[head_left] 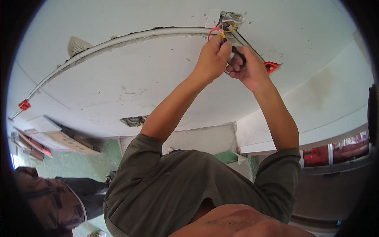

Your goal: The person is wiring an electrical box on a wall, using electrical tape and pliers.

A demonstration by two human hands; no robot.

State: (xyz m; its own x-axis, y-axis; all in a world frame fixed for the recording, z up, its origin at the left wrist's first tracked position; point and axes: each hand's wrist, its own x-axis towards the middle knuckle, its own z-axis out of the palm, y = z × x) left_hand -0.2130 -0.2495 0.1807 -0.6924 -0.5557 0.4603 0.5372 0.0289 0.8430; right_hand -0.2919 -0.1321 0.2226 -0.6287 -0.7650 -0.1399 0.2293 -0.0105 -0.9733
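Both my arms reach up to a wall opening [232, 16] where several thin electrical wires come out. A red wire [213, 30] loops out beside a yellow wire [233, 28]. My left hand [214, 58] is closed, with thumb and forefinger pinching the ends of the wires just below the opening. Close at its right, my right hand [249, 68] curls around a black rounded thing [239, 55], partly hidden by the fingers; whether it is a tool or a roll of tape I cannot tell. The two hands nearly touch.
A pale conduit [134, 36] runs in a groove from the far left to the opening. Red boxes sit at the left [24, 105] and right [271, 67]. Another wall box [133, 121] lies lower. Flat boards [63, 138] lean at left; another person [59, 197] is behind them.
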